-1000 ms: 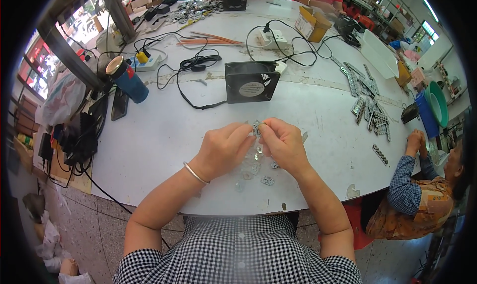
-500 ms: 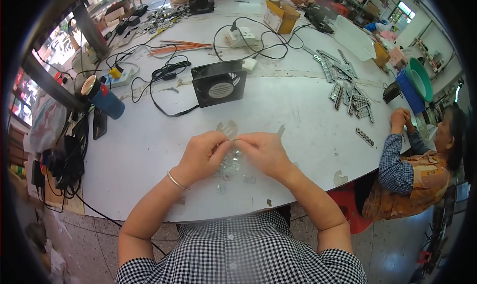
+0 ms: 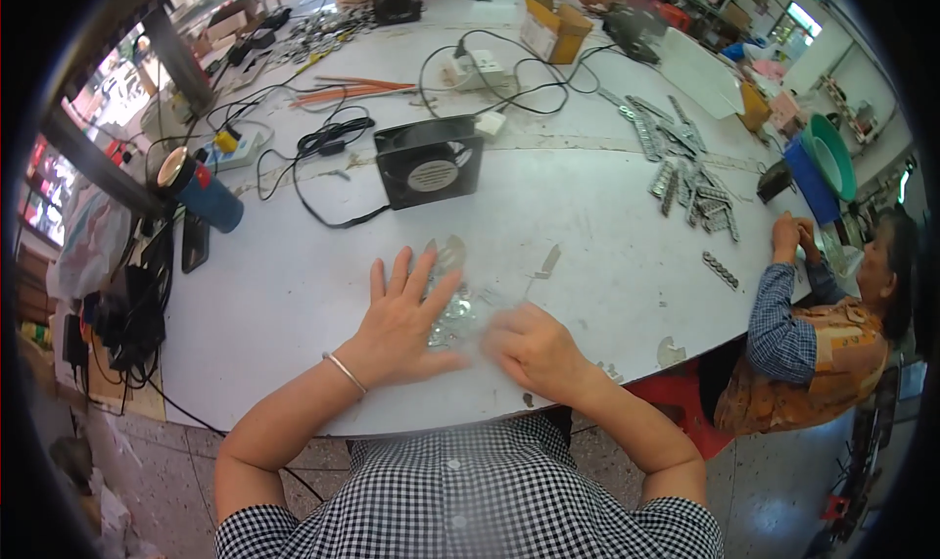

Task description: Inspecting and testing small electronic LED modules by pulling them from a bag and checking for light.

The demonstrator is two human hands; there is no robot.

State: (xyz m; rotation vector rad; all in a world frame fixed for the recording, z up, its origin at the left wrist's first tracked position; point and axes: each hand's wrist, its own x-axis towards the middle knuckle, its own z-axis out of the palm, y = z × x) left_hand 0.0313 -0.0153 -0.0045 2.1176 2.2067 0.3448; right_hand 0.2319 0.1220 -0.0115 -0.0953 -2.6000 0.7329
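My left hand (image 3: 403,326) lies palm down with its fingers spread, holding nothing. Beside its thumb and forefinger is a loose group of small shiny pieces (image 3: 454,316), partly covered by the hand and too small to name. My right hand (image 3: 534,351) is to the right of these pieces, its fingers curled in. Its fingertips are smeared by motion, so whatever they may hold cannot be made out. Just beyond the hands stands a black square fan (image 3: 428,163) with a round label and a black cable.
A blue tumbler (image 3: 202,192) and a dark phone (image 3: 195,242) are at left. White power strips (image 3: 476,69) and tangled black cords lie farther back. Rows of metal chain-like strips (image 3: 697,195) spread at right. A co-worker (image 3: 818,334) sits at the right edge; other people work across the table.
My hands have parted from a pinch together above the small pieces. The left opened and came down flat; the right moved right and nearer to me.
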